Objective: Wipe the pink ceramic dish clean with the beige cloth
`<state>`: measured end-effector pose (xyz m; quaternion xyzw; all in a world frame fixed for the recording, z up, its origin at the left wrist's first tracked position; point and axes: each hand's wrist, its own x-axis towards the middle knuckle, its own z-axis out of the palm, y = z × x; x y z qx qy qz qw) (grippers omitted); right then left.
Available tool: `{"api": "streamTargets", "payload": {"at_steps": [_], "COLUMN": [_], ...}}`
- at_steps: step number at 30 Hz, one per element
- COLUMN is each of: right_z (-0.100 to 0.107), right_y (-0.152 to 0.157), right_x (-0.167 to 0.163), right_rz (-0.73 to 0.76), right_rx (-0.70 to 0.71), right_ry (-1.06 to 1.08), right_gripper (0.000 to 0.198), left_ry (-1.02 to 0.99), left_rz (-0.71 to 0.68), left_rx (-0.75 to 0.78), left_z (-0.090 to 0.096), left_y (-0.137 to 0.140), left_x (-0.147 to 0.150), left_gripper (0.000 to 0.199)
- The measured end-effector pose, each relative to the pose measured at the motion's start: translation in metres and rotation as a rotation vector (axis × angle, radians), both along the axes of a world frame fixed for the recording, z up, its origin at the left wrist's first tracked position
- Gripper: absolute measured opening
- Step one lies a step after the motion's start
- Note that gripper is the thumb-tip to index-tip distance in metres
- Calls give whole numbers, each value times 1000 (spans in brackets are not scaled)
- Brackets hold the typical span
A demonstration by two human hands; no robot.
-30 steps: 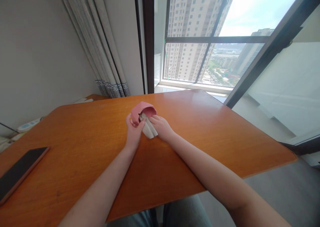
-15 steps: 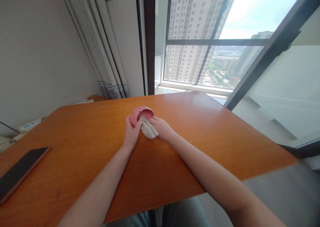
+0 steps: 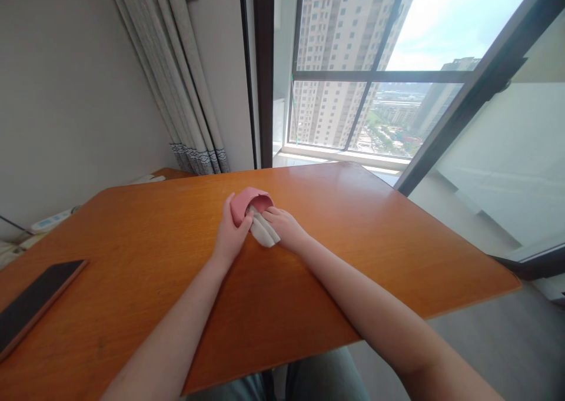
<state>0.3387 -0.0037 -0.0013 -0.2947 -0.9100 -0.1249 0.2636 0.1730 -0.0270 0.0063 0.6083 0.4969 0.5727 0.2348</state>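
Note:
Over the middle of the table, a small pink bowl [image 3: 241, 201] is tilted with its opening toward me. My left hand [image 3: 229, 231] is closed around its left side, the thumb at the near rim. A whitish cloth or tissue [image 3: 263, 230] is bunched into the opening, and its loose end hangs out below. My right hand [image 3: 285, 227] has its fingers at the right of the opening, pressed on the cloth; the fingertips are partly hidden inside the bowl.
The brown wooden table [image 3: 145, 254] has its near edge over my legs. A dark phone-like slab [image 3: 39, 301] lies at the left. Beyond the far left edge is a white power strip [image 3: 52, 219]. A curtain [image 3: 185, 95] and windows stand behind.
The bowl has turned slightly and moved a little to the right in my left hand. The cloth and my right hand have shifted only slightly.

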Motion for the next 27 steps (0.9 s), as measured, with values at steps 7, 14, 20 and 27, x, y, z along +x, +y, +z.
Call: {"api": "streamTargets", "payload": {"at_steps": [7,14,20,27], "right_z": [4,9,-2,-2], "right_y": [-6,-1,3,-5], "right_x": [-4,7,4,-2], "right_rz": [-20,-7,-36,63], "right_rx": [-27,-9,9,-53], "right_ry": [32,-25,22,208], "right_gripper": [19,15,18,18], "left_ry": [-164,57,-271,-270], "left_rz": [68,13,-42,37], "left_rx": [-17,-31,-62,-70], "left_z": [-7,-1,-9,-21], "left_y": [1,7,1,15], "left_x": [12,-7,15,-3], "left_gripper": [44,47,69,42]}}
